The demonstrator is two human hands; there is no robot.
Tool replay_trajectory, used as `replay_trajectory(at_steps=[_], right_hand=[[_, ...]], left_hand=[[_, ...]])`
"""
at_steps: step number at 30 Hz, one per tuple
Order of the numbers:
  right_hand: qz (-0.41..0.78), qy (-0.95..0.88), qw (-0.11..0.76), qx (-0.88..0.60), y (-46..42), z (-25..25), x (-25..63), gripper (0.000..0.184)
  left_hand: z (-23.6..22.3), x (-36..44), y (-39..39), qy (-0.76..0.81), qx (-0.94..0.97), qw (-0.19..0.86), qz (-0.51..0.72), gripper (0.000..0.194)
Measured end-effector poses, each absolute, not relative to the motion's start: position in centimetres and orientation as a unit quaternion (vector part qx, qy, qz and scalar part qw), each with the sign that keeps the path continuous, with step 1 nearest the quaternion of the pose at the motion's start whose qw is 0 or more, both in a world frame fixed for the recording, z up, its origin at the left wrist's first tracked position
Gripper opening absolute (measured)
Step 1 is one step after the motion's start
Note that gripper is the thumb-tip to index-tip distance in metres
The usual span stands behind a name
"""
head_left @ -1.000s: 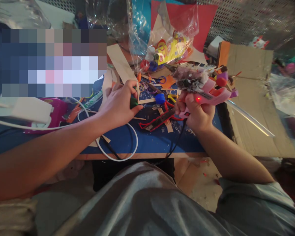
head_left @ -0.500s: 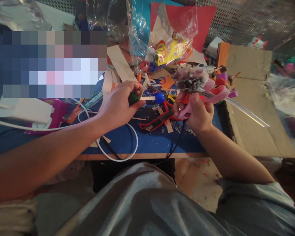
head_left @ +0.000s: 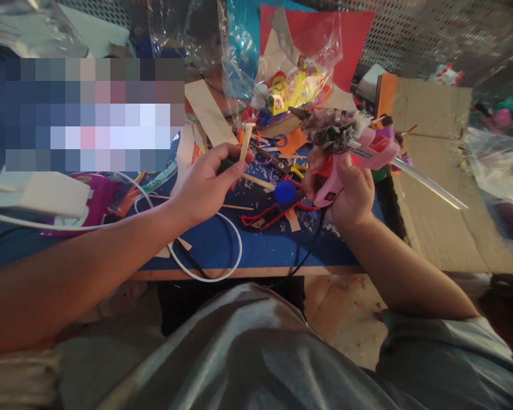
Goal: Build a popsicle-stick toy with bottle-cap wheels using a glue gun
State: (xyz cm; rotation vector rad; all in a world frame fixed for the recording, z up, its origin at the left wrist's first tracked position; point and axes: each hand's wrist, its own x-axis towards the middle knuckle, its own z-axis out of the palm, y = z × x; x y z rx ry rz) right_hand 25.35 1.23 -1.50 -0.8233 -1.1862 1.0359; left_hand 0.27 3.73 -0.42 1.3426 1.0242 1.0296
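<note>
My left hand point(head_left: 211, 181) pinches a small assembly of pale wooden sticks point(head_left: 247, 142) with a dark green round piece, mostly hidden by the fingers. From it a stick reaches right to a round blue piece point(head_left: 284, 192). My right hand point(head_left: 351, 188) is wrapped round the handle of a pink hot glue gun point(head_left: 328, 189), its nozzle pointing up and left. A clear glue stick point(head_left: 431, 182) sticks out of the gun's rear. Grey, fluffy debris point(head_left: 336, 130) clings about its front. Below the blue piece lies a red-and-black cutter point(head_left: 269, 216).
Scissors point(head_left: 282, 162), wood scraps and shavings litter the blue tabletop point(head_left: 260, 250). A white cable point(head_left: 239, 250) loops near the front edge. Cardboard point(head_left: 440, 171) lies at right, a plastic bag with a yellow packet point(head_left: 297, 88) behind. A white adapter point(head_left: 57, 193) is at left.
The stick assembly has turned in my left hand: one stick points more upright, and the blue piece has come lower and nearer. The glue gun has tilted slightly in my right hand.
</note>
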Motion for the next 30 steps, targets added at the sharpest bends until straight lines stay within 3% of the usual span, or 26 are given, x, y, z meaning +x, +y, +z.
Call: replay_trajectory(at_steps=[9,23,30], right_hand=[[0.461,-0.566,0.567,-0.381,1.8,-2.0,26.3,0.050],[0.520,-0.550,0.541,-0.366,2.1,-2.1,26.9,0.052],[0.489,-0.589,0.532,-0.362,0.9,-2.5,26.2,0.043]], left_hand=[[1.0,1.0,2.7,0.416,0.416,0.697,0.411,0.005],[0.7,1.0,2.9,0.400,0.318,0.735,0.446,0.008],[0.7,1.0,2.9,0.412,0.317,0.725,0.453,0.012]])
